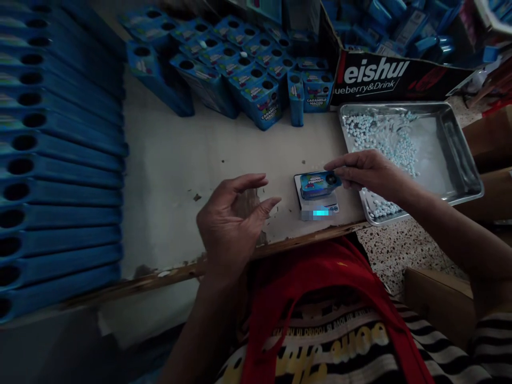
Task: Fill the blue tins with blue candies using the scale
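Note:
A small blue candy box point(316, 182) with a round hole at its right end rests on a little scale point(298, 193) with a glowing display. My right hand point(366, 168) is at the box's right end, index finger along the far edge and thumb close to the hole. Its other fingers are curled; anything pinched between them is hidden. My left hand point(234, 221) hovers left of the scale above the worktable point(168, 176), fingers and thumb apart, holding nothing.
Right of the scale lies a metal tray point(452, 138) with small white candies point(404, 146). Several blue boxes point(262, 104) stand behind; long rows of blue boxes point(80, 181) line the left. A black carton point(396, 80) full of blue packages stands at the back right.

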The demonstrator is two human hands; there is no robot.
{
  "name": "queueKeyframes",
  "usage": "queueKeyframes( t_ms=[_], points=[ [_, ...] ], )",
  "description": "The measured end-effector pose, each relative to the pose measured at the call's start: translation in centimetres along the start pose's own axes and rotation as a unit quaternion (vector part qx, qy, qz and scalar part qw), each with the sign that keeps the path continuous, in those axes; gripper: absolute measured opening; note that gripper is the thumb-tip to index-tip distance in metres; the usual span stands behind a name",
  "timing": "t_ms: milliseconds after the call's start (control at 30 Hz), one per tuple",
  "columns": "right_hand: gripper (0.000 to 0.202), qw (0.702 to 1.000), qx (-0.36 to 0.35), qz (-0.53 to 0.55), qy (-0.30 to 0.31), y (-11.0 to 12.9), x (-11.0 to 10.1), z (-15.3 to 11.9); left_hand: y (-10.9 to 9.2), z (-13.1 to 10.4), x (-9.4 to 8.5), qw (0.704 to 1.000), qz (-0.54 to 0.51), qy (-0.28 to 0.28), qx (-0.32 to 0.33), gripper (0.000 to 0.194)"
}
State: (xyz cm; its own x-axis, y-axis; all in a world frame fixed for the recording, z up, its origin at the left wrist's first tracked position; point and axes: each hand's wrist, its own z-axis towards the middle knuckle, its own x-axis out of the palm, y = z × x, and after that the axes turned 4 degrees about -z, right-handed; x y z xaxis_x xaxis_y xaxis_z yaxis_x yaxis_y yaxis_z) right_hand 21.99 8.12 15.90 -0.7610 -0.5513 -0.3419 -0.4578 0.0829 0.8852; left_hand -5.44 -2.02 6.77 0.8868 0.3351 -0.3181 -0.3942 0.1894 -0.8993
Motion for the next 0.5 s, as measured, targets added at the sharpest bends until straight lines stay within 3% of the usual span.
queueKeyframes(
  t_ms=[100,200,300,367,433,500],
  points=[
    [0.025,1.0,0.006,0.025,-0.015,-0.5,-0.3,0.0,0.0,0.1,0.2,1.0,-0.009,0.016,0.015,0.034],
    [0.028,0.997,-0.006,0.031,-0.065,-1.5,-2.4,-0.8,-0.2,0.5,0.5,0.999,0.01,0.035,0.033,0.032],
    [0.028,0.985,-0.014,-0.11,-0.135,-3.6,-5.9,-1.9,-0.6,1.2,1.1,0.996,0.024,0.057,0.063,0.032],
    [0.026,0.946,-0.028,-0.268,-0.181,-5.1,-8.0,-1.8,-1.1,1.7,1.7,0.992,0.04,0.085,0.088,0.036],
    [0.03,0.911,-0.068,-0.35,-0.208,-5.7,-8.8,-0.7,-1.7,2.2,2.6,0.984,0.072,0.122,0.11,0.046],
    [0.038,0.904,-0.124,-0.354,-0.208,-5.2,-8.3,1.6,-2.2,2.4,3.7,0.974,0.108,0.16,0.121,0.063]
  ],
)
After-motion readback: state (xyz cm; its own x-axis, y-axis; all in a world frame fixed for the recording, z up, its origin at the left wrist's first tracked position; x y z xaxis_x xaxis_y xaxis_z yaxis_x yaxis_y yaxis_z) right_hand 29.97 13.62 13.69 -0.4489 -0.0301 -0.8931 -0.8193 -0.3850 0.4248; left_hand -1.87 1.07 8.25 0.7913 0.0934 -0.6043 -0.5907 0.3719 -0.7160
